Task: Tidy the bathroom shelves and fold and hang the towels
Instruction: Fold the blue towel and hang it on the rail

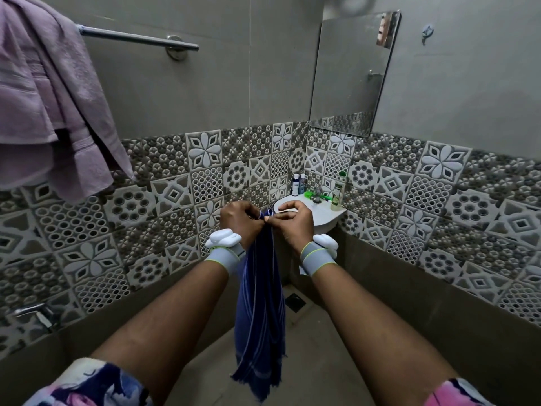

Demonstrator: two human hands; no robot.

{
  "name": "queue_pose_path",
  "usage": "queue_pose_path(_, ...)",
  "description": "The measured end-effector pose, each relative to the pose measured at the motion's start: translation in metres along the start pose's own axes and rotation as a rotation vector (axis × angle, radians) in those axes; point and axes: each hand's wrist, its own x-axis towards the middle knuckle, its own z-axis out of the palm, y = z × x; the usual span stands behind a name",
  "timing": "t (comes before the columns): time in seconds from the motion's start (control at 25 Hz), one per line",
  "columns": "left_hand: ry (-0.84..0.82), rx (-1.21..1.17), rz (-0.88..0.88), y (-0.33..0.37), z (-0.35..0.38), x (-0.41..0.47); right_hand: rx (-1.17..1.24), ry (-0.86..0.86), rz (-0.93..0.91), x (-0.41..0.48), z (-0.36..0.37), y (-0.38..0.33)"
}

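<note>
The blue towel [260,317] hangs straight down between my forearms, in front of the small corner sink [325,215]. I hold its top edge bunched together: the fingers of my left hand [238,219] and my right hand [292,221] are curled and pinch the cloth, the two hands almost touching. On the sink stand some bottles [298,184]. A purple towel [44,98] hangs over the rail [137,38] at the upper left

Dim, flat, greyish light — soft shadows, wide-angle bending at the edges (top corner blurred).
</note>
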Motion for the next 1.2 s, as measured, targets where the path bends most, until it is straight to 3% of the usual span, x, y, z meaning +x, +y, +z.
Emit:
queue_pose_path(0.24, -0.01, 0.005, 0.085, -0.007, 0.001, -0.001, 0.063, -0.114, 0.03, -0.007, 0.001, 0.002)
queue_pose_path(0.48, -0.008, -0.211, -0.156, -0.008, 0.006, 0.0, 0.08, -0.168, 0.038, -0.008, -0.002, 0.005)
queue_pose_path(0.84, -0.11, -0.284, -0.039, -0.006, 0.008, -0.003, 0.185, -0.177, 0.122, -0.013, -0.005, 0.007)
queue_pose_path(1.04, 0.028, -0.245, -0.047, -0.006, 0.008, -0.005, 0.217, -0.158, 0.164, -0.014, -0.004, 0.006)
queue_pose_path(1.2, 0.029, -0.245, -0.02, -0.012, 0.01, -0.003, 0.203, -0.204, 0.158, -0.011, -0.005, 0.004)
